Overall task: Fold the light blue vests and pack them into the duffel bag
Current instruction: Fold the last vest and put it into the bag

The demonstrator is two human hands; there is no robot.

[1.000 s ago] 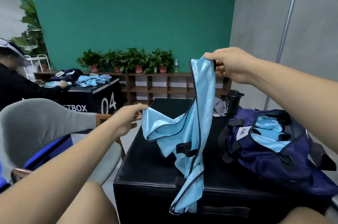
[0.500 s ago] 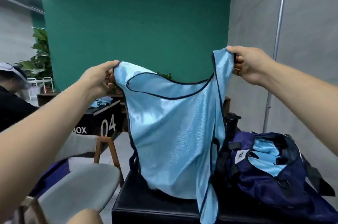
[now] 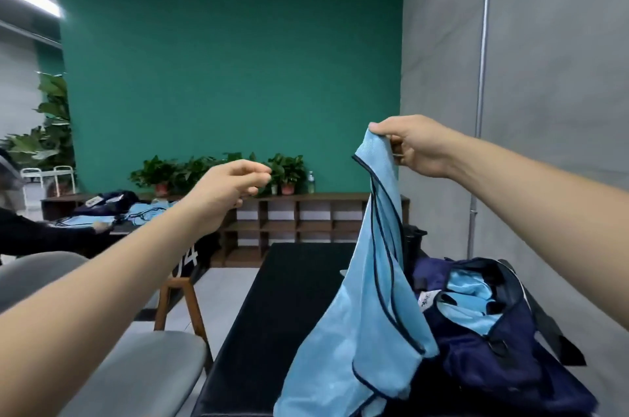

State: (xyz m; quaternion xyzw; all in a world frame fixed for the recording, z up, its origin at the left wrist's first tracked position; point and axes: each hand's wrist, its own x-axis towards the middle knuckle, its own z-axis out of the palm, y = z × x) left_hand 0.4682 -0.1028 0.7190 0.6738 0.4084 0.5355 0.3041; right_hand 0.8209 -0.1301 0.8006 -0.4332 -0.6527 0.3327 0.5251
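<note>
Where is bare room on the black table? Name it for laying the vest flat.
Bare: the black table's left half, from its left edge to the hanging vest, back to the far edge. Crowded: the right side, under the duffel bag and black bottle.

The vest I hold runs off the bottom edge and covers the left end of the duffel bag. Its label is unreadable.

Two hands: left hand, right hand. One light blue vest, held up. One navy duffel bag. One black worktop. One grey chair. One water bottle.
</note>
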